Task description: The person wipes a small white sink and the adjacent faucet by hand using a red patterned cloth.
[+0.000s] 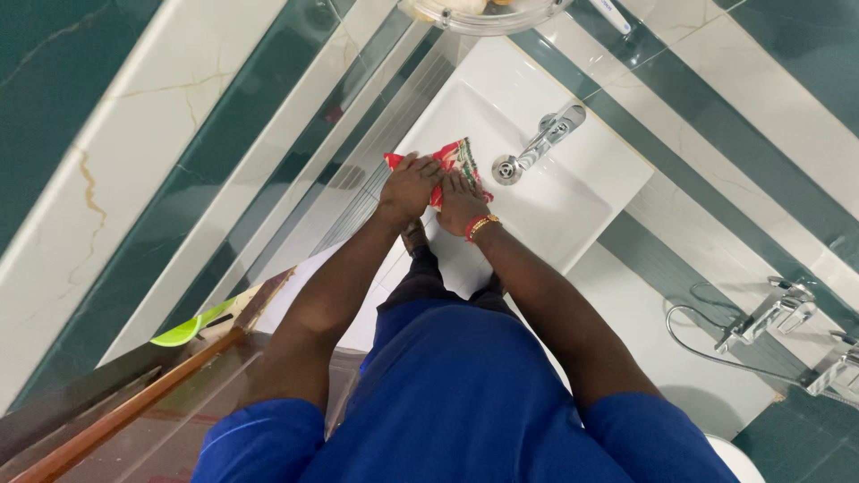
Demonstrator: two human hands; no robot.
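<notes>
A red patterned cloth [455, 163] with green and white markings lies bunched over the basin of a white sink [573, 210], just left of the drain. Both hands are pressed down on it side by side: the left hand [409, 186] covers its left part with fingers spread flat, and the right hand [461, 204] sits touching it on the near right part; neither is curled into a fist, and whether any fingers pinch the fabric underneath cannot be told. Most of the cloth is hidden beneath the 2 hands, so only its far edge and 1 corner show. A red and gold bangle [480, 225] circles the right wrist. The basin holds only the cloth and a round metal drain [506, 169]; no water is visible. A chrome tap [552, 134] reaches over the drain from the wall side. Above the sink a clear shelf [483, 18] is cut off by the top edge; it holds pale rounded items too cropped to identify, with a white tube-like object [611, 14] just beside it. The person's blue shirt [456, 394] fills the lower frame. At lower left, a wooden door edge [134, 402] and a lime green object [183, 329], partly hidden. At right, chrome wall fittings with a hose [769, 322].
</notes>
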